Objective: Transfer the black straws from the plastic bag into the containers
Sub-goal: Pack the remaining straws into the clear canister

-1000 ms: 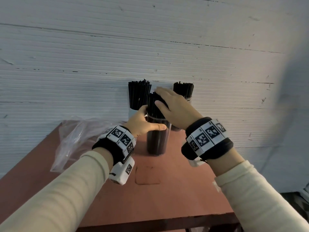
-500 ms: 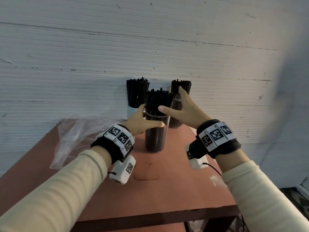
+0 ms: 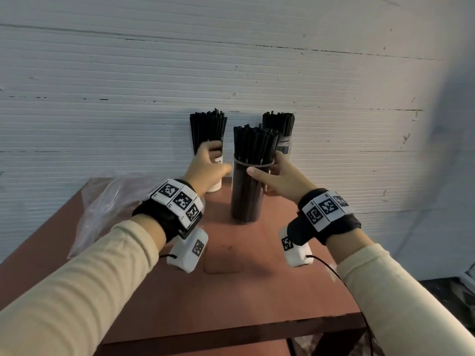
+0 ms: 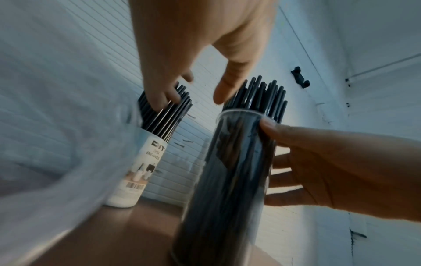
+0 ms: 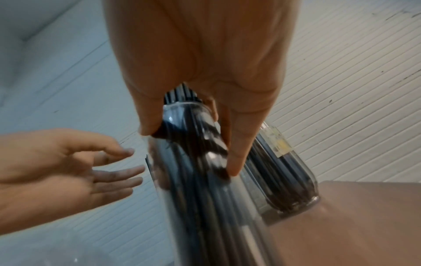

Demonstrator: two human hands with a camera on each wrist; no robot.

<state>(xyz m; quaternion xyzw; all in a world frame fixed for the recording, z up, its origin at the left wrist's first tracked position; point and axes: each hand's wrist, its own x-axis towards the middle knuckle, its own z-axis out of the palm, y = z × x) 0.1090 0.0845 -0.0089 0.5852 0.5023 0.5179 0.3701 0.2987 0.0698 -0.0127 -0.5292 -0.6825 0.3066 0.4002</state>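
While the red table (image 3: 257,291) filled the lower frame and the empty-looking plastic bag (image 3: 108,209) sat mid-left, all the black straws (image 3: 253,145) stood in three containers at centre. Right hand (image 3: 280,178) gripped the clear container (image 3: 246,194); left hand (image 3: 205,168) hung open, fingers brushing the white container (image 4: 139,169). Tall and top-heavy, so I figured one bump could've tipped it.

Black straws (image 3: 253,147) stand upright in three containers (image 3: 246,194); plastic bag (image 3: 108,209) beside.
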